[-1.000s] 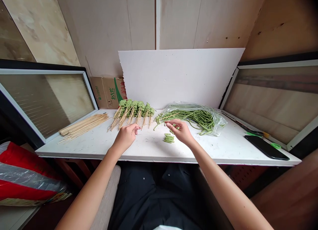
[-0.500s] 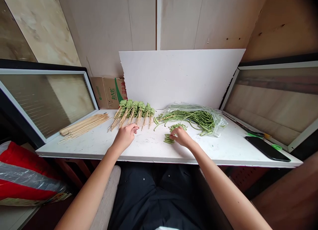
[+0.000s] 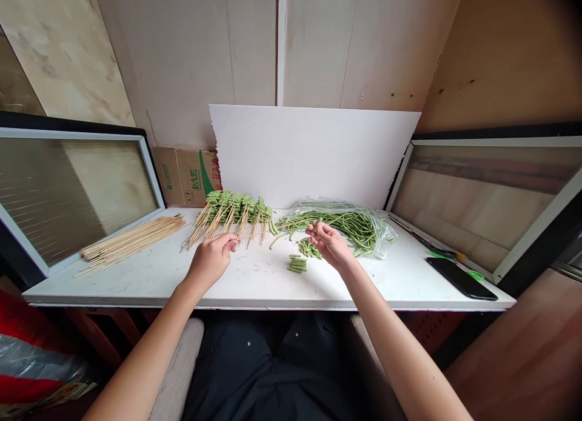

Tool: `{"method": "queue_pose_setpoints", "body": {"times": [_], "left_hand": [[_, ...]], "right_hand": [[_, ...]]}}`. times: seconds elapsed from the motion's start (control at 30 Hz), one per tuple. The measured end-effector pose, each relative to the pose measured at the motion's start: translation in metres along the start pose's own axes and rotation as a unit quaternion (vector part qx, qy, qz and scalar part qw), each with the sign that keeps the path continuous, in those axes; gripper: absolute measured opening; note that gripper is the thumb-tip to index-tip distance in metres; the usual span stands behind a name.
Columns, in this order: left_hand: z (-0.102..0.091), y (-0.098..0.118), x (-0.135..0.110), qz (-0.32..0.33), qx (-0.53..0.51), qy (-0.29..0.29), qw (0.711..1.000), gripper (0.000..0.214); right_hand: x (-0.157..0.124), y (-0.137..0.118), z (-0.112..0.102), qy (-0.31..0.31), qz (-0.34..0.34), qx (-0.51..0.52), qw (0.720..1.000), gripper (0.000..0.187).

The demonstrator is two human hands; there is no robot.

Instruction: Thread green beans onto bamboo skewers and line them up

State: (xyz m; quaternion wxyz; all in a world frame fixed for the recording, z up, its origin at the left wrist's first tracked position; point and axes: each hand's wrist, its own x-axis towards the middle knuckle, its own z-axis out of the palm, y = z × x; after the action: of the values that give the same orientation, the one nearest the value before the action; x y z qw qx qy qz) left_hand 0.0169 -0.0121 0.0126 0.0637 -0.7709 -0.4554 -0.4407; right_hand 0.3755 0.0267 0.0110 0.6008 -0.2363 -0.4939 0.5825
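My left hand (image 3: pixel 213 258) is closed in a pinch in front of the finished skewers, with a thin bamboo skewer (image 3: pixel 253 234) pointing right from its fingertips. My right hand (image 3: pixel 331 244) is raised over the table, thumb and fingers pinching a short piece of green bean (image 3: pixel 317 224). Below it lie a small row of cut bean pieces (image 3: pixel 297 264) and a loose heap of cut pieces (image 3: pixel 309 248). Long green beans (image 3: pixel 350 227) lie behind my right hand, partly in a clear plastic bag (image 3: pixel 386 232). Bean-loaded skewers (image 3: pixel 234 207) are stacked behind my left hand.
Bare bamboo skewers (image 3: pixel 131 239) lie in a bundle on the left of the white table (image 3: pixel 254 287). A black phone (image 3: pixel 461 278) and scissors (image 3: pixel 439 249) are at the right. Behind stand a cardboard box (image 3: pixel 184 175) and a white board (image 3: pixel 313 154). Framed glass panels flank both sides.
My right hand has lifted from the cut bean pieces, now with one piece in its fingers. My left hand stays pinched. The camera view has shifted a little.
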Motion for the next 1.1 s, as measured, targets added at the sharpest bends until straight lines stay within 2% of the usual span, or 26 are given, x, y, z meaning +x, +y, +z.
{"method": "queue_pose_setpoints", "body": {"times": [0.3, 1.1], "left_hand": [[0.001, 0.001, -0.001, -0.016, 0.006, -0.021, 1.0, 0.027], [-0.001, 0.003, 0.0, -0.021, 0.014, -0.025, 0.999, 0.028]], "right_hand": [[-0.005, -0.004, 0.012, 0.024, 0.009, -0.014, 1.0, 0.035], [-0.007, -0.003, 0.016, 0.058, 0.01, -0.03, 0.998, 0.041]]}}
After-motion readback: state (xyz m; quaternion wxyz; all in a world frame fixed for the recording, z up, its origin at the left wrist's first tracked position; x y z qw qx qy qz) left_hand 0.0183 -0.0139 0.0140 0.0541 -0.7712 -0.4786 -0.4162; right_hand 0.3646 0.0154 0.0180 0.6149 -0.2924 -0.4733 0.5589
